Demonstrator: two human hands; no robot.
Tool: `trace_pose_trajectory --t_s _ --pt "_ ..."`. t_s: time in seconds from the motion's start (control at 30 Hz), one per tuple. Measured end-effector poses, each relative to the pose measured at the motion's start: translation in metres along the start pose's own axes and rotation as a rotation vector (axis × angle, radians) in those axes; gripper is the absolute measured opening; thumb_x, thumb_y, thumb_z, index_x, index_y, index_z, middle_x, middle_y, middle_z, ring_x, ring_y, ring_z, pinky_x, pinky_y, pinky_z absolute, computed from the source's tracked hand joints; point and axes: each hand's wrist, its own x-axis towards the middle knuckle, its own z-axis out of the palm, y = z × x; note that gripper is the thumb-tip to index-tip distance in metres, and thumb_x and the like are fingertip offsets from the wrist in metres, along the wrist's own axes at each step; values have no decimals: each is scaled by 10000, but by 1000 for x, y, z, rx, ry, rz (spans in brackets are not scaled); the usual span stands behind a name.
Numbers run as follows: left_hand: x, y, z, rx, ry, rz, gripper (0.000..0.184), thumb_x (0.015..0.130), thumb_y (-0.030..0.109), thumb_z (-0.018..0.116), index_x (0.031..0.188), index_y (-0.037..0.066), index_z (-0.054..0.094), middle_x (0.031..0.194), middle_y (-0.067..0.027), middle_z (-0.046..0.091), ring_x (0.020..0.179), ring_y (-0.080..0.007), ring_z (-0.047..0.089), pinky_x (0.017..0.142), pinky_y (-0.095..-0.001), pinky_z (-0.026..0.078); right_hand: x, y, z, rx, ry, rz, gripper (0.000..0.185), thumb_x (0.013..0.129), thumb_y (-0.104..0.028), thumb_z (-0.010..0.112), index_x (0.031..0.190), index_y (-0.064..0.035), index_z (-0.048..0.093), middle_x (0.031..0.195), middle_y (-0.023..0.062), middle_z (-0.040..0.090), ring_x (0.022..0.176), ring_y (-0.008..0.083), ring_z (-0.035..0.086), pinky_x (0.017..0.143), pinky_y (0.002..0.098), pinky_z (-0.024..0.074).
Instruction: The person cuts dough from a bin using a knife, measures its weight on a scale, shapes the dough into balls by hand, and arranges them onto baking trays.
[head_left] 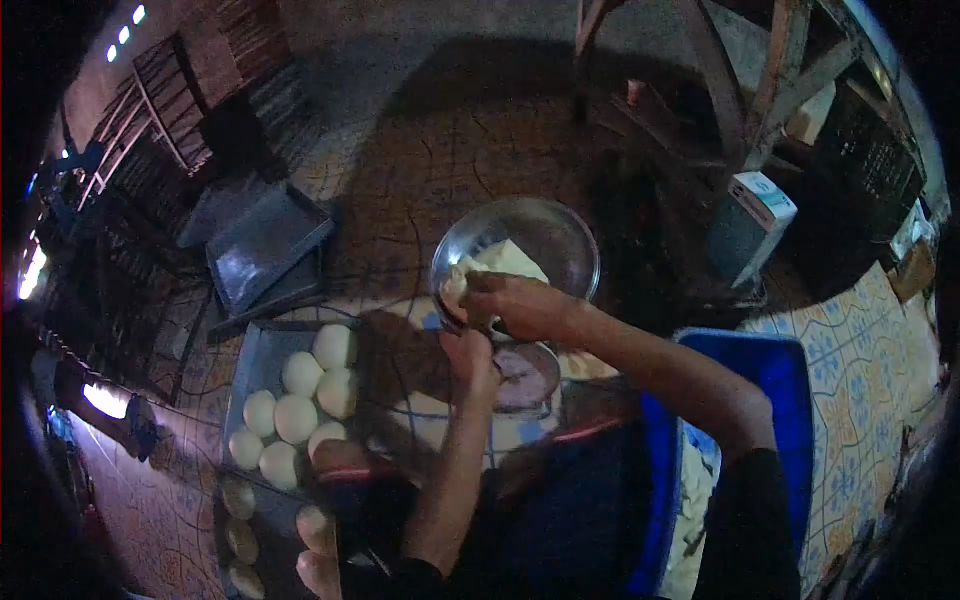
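Note:
A shiny metal bowl [592,250] stands in front of me with a pale lump of dough [512,262] in it. At the bowl's near left side, my right hand [515,305] has its fingers closed around a smaller part of the dough [460,280]. Just below it, my left hand [467,345] is raised with its fingers closed against the same dough; its fingertips are partly hidden. Beneath my hands sits a round, pinkish flat dish [527,378] on a light base, partly covered by my left wrist.
On the left, a grey tray [250,385] holds several round dough balls [296,418], with more in a tray nearer me. A blue bin [790,440] with pale contents stands at right. Behind are dark metal trays [270,245] and a tall box [752,225] near wooden posts.

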Motion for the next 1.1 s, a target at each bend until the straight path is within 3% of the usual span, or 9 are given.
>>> trace_pose_trajectory --t_s 0.13,0.27,0.4,0.47,0.7,0.8,0.93,1.0,1.1 --pt "26 -19 -2 409 327 58 380 803 98 618 1151 -40 553 1132 -153 594 986 -242 567 839 -349 455 36 16 41 -667 -146 37 474 762 -123 634 1201 -20 488 1052 189 587 878 341 640 748 413 540" --pt "41 -34 -19 749 356 176 348 807 93 591 1110 -76 569 1098 -174 606 961 -252 577 809 -358 464 47 34 34 57 138 544 536 690 -87 660 1193 11 504 809 211 616 797 340 647 670 400 550" --pt "70 -72 -26 781 392 247 326 822 129 575 1092 -55 593 1078 -170 616 908 -272 594 784 -375 477 46 18 -6 1190 739 1038 457 655 -71 648 1095 30 575 976 193 611 884 287 622 738 429 527" --pt "95 -121 -51 1105 489 -51 465 801 219 614 1146 -73 501 1072 -245 552 971 -390 568 804 -452 465 39 -7 -40 1148 721 1083 493 666 -150 624 1107 60 560 1007 163 597 890 296 616 777 439 519" --pt "13 15 6 71 40 202 461 829 258 613 1193 -12 529 1164 -183 589 959 -267 601 765 -368 493 12 18 -71 1636 932 476 480 646 -170 515 1067 56 560 971 166 617 865 327 614 775 460 523" --pt "60 -60 -14 175 360 211 414 839 240 612 1180 11 560 1005 -123 650 797 -214 620 672 -343 503 11 9 -75 1653 1009 467 506 623 -184 514 1079 29 567 985 152 622 836 330 618 773 458 525" --pt "54 -33 -17 426 176 170 383 835 193 603 1166 3 578 907 -103 659 701 -186 610 612 -336 499 15 -12 -67 1772 1016 482 486 625 -182 508 1063 18 575 970 144 622 821 323 621 768 447 531" --pt "43 -5 -1 364 285 -210 357 818 127 592 1153 2 587 922 -78 646 707 -156 584 592 -316 480 14 -11 -65 1736 1083 465 487 625 -185 506 1061 19 575 966 145 621 826 322 622 768 443 533" --pt "54 -38 -17 -108 164 5 343 825 107 557 1154 18 591 861 -61 632 650 -153 560 548 -316 458 2 65 -34 1791 1140 218 514 600 -203 562 1062 23 553 1017 201 605 931 377 605 837 472 506"
